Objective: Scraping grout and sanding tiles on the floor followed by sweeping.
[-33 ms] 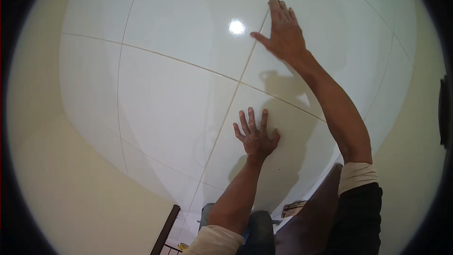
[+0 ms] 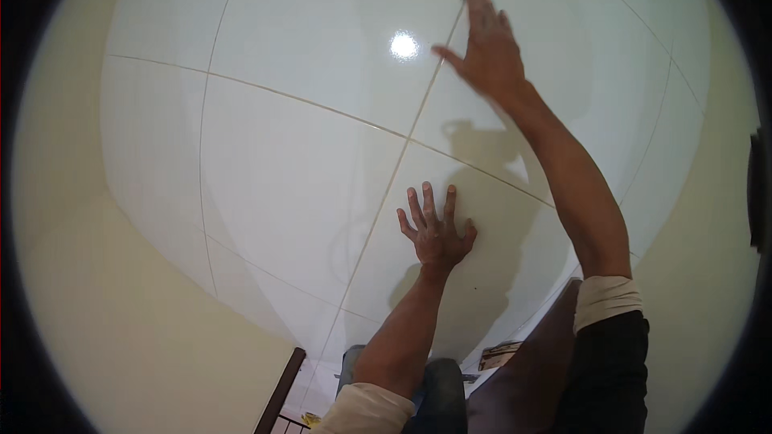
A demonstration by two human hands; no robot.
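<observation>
The grout line [image 2: 413, 127] slants up-right, nearest your extended, seemingly empty right hand [image 2: 492, 48]; your left hand [image 2: 437, 237] lies spread below.

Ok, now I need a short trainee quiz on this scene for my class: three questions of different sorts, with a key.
1. True or false: the left hand has its fingers spread.

2. In the picture, where does the glare spot lie from the right hand?
A. To its right
B. To its left
C. Straight below it

3. Fill in the colour: the large tiles are ____.

Key: 1. True. 2. B. 3. White.
</observation>
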